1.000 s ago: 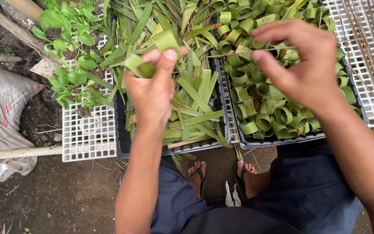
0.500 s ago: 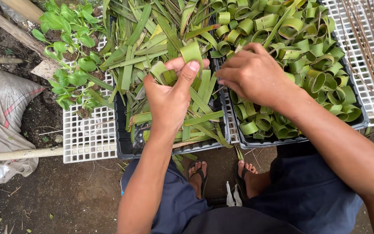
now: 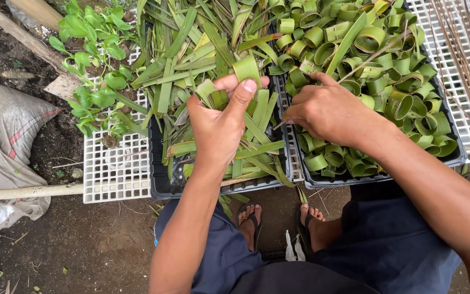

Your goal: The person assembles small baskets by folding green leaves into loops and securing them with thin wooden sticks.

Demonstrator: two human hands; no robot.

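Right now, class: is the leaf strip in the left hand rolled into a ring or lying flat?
Rolled. The leaf strip curls into a ring, pinched by the left hand between thumb and fingers.

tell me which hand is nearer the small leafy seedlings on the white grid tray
Left. The left hand holds a rolled leaf strip over the tray of flat leaves, beside the seedlings. The right hand is farther away, over the tray of leaf rings.

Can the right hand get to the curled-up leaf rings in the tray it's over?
Probably yes. The right hand already rests on the leaf rings in the black tray, with nothing covering them.
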